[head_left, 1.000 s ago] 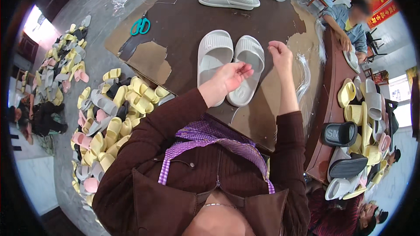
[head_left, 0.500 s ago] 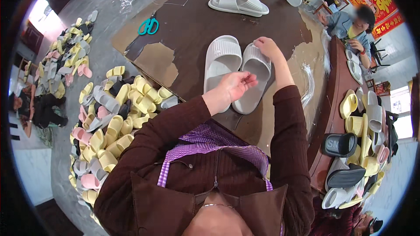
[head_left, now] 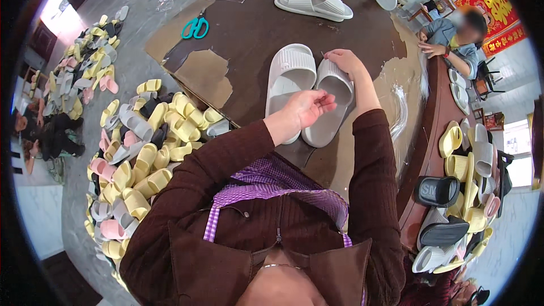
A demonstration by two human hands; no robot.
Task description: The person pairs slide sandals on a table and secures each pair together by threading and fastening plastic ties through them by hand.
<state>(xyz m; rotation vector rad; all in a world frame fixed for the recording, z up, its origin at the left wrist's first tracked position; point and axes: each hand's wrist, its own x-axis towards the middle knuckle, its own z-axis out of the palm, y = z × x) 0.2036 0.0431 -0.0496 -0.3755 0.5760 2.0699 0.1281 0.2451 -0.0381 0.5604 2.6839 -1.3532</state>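
Note:
A pair of light grey slide slippers lies side by side on the brown-topped table (head_left: 243,79), toes away from me. The left slipper (head_left: 293,62) is paler than the right slipper (head_left: 334,107). My right hand (head_left: 344,61) rests at the toe end of the right slipper, fingers pinched by its strap. A tiny dark tip shows at the fingertips; I cannot make out what it is. My left hand (head_left: 310,107) hovers palm up over the inner edges of both slippers, fingers loosely curled and thumb apart, with nothing visible in it.
Another grey pair (head_left: 313,5) lies farther back, with teal-handled scissors (head_left: 195,28) at the left. White threads (head_left: 399,105) hang over the right side. A slipper heap (head_left: 136,164) covers the floor at left; more slippers (head_left: 473,181) stand at right. A person (head_left: 456,39) sits at far right.
My right hand has shifted slightly at the toe end of the right slipper. The left hand has barely moved. The seated person's hands have come together lower, near the bench edge.

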